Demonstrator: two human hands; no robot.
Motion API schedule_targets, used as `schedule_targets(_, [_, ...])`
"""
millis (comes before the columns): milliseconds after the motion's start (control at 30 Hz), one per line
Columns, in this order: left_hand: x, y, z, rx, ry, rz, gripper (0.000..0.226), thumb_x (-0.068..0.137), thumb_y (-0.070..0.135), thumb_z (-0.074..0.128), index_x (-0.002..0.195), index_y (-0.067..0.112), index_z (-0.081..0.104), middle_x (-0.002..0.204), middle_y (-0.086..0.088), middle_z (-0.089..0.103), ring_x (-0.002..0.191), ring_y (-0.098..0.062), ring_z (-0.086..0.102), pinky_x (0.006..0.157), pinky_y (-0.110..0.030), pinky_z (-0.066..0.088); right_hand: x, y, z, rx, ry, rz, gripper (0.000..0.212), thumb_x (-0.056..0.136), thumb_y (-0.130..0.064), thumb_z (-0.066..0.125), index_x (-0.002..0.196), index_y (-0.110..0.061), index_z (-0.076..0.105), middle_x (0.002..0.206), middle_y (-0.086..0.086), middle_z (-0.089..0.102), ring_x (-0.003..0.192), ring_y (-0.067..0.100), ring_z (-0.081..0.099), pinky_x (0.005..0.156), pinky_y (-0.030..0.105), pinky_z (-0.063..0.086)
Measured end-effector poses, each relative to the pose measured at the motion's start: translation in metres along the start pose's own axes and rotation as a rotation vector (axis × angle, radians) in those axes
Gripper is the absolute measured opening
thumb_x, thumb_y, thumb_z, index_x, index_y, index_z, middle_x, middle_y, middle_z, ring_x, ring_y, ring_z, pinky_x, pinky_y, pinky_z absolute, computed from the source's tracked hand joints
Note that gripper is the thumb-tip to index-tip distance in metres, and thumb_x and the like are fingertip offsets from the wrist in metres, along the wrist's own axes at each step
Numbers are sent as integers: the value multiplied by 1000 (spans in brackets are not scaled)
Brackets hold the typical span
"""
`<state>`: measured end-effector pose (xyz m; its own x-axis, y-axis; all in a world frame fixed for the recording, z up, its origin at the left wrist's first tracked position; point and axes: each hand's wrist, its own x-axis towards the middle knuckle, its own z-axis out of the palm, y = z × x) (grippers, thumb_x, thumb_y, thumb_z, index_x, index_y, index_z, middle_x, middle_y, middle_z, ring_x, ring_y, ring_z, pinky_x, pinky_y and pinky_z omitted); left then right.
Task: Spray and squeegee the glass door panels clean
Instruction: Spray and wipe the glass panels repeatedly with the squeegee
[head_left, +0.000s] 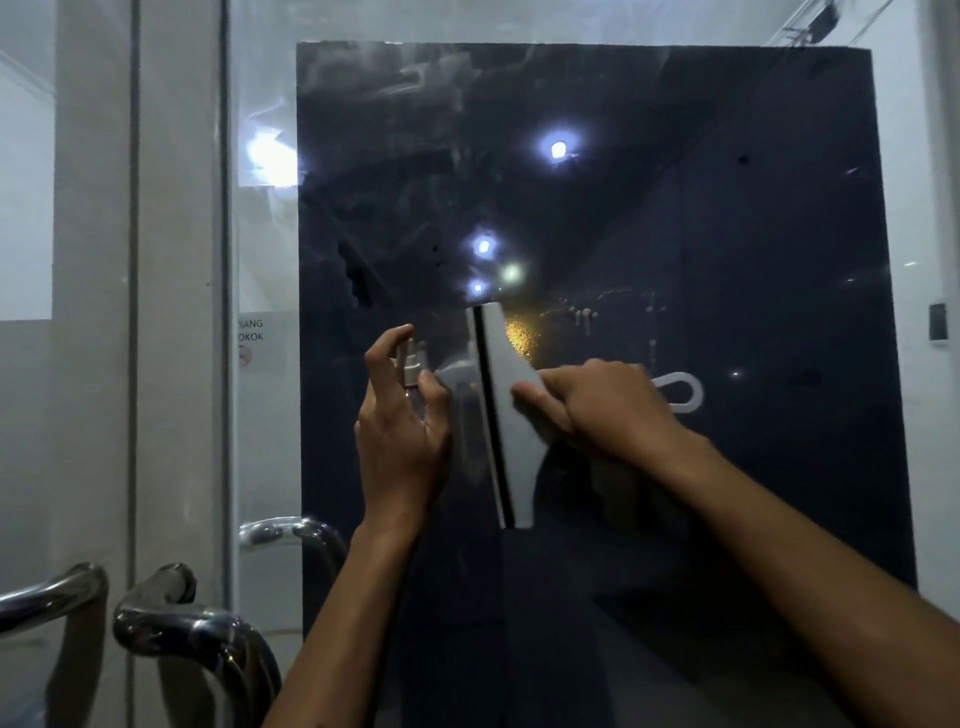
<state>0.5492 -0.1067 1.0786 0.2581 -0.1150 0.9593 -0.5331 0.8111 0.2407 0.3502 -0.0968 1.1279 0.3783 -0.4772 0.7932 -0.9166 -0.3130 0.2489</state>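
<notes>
Squeegee (506, 415) stands nearly upright against the dark glass door panel (727, 234), gripped at its handle by my right hand (608, 405). My left hand (400, 431) curls round a small spray bottle (413, 371) just beside it, forefinger raised over the nozzle. Chrome door handles (171, 613) sit lower left.

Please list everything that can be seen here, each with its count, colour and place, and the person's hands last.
glass door panel: one, clear with a dark sheet behind it, centre and right.
squeegee: one, white with a black blade, against the glass at centre.
spray bottle: one, clear with a white nozzle, left of the squeegee.
door handles: several, chrome, lower left.
sign: one, white and partly hidden, on the wall behind the glass, left of the dark sheet.
droplets: a patch, on the glass right of the blade top.
left hand: holds the spray bottle.
right hand: grips the squeegee.
</notes>
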Motion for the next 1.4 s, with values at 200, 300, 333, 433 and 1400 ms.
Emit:
schedule_targets(200, [-1, 0, -1, -7, -4, 9, 37, 99, 28, 41, 135, 32, 35, 85, 2, 55, 68, -7, 56, 58, -23, 46, -8, 36, -4, -46, 57, 65, 71, 89, -74, 9, 98, -34, 67, 87, 1, 69, 87, 27, 65, 71, 36, 34])
schedule_targets(300, [0, 1, 2, 5, -13, 8, 37, 99, 27, 42, 136, 31, 35, 88, 1, 56, 68, -5, 56, 59, -15, 42, 3, 33, -7, -77, 67, 33, 72, 89, -75, 9, 97, -33, 67, 82, 0, 67, 82, 26, 64, 68, 36, 37])
schedule_targets(333, [-1, 2, 3, 7, -18, 10, 37, 100, 27, 42, 136, 31, 35, 88, 0, 56, 68, -5, 56, 59, -12, 40, 4, 35, -9, -80, 55, 37, 70, 91, -74, 10, 94, -31, 66, 82, 0, 66, 81, 26, 63, 69, 36, 39])
schedule_targets(433, [-3, 5, 8, -3, -36, 5, 37, 100, 26, 43, 136, 32, 35, 92, -4, 59, 71, -8, 57, 61, -16, 41, -6, 61, -19, -57, 16, 103, 59, 93, -71, 15, 81, -34, 59, 82, -2, 64, 83, 25, 61, 71, 36, 39])
schedule_targets(1400, [-79, 28, 42, -68, -175, -120, 38, 97, 30, 43, 135, 35, 38, 93, 6, 61, 76, -11, 63, 64, -45, 57, -138, 14, 62, 724, 296, 862, 52, 102, -51, 34, 71, -16, 56, 67, -2, 60, 61, 4, 55, 45, 13, 34])
